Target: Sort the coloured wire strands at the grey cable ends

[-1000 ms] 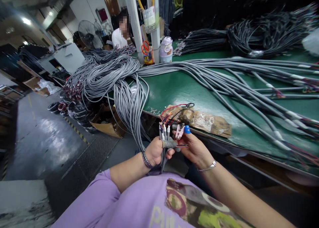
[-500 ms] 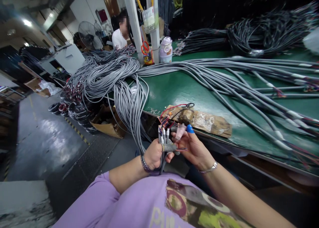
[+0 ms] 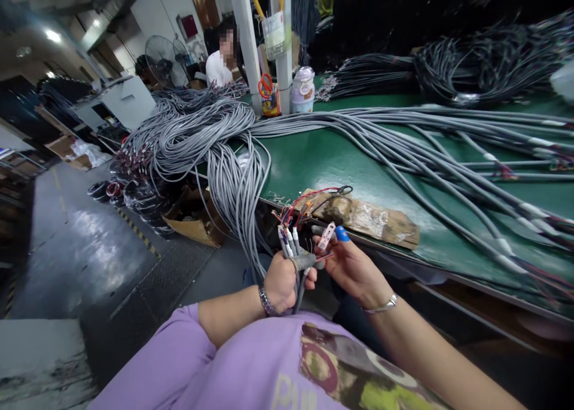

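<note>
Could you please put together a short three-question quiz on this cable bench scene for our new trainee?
1. True or false: the left hand grips a bunch of grey cables.
2. What does the right hand hold at its fingertips? A) scissors B) a small pink tool C) a cup
3. What colour is the table?

Key: 1 true; 2 B; 3 green.
</note>
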### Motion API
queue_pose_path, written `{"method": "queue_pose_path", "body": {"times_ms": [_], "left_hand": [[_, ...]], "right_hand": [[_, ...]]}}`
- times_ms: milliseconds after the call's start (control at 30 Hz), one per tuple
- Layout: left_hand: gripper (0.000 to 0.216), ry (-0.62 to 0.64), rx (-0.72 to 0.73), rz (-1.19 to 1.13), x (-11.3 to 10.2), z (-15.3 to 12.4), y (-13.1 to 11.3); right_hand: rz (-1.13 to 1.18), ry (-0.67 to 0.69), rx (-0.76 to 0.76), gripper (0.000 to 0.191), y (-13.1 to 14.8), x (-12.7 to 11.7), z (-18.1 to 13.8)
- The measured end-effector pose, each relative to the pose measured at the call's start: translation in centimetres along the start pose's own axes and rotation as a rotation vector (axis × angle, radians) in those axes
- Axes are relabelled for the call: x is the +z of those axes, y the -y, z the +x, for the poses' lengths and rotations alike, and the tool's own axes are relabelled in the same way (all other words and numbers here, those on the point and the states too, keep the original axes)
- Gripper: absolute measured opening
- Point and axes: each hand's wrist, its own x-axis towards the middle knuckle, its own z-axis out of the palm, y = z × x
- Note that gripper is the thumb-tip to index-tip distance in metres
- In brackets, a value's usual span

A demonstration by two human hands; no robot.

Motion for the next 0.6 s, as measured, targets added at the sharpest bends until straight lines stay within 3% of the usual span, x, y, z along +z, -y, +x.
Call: {"method": "queue_pose_path", "body": {"times_ms": [267, 333, 500, 600], "left_hand": [[0.028, -0.020, -0.042, -0.022, 0.3, 0.6, 0.3], [0.030, -0.025, -0.060, 0.002, 0.3, 0.7, 0.5], [0.033, -0.035, -0.077, 0.021, 0.7, 0.6, 0.8], [0.033, -0.057, -0.083, 0.008, 0.9, 0.3, 0.6]], "right_hand": [[-0.314, -0.242, -0.415, 0.037, -1.0, 0.0, 0.2], [-0.294, -0.208, -0.372, 0.043, -1.1, 0.0, 0.3], [-0.096, -0.045, -0.087, 0.050, -1.2, -0.2, 0.8], [0.001, -0.066, -0.054, 0.047, -1.1, -0.1, 1.1]]}}
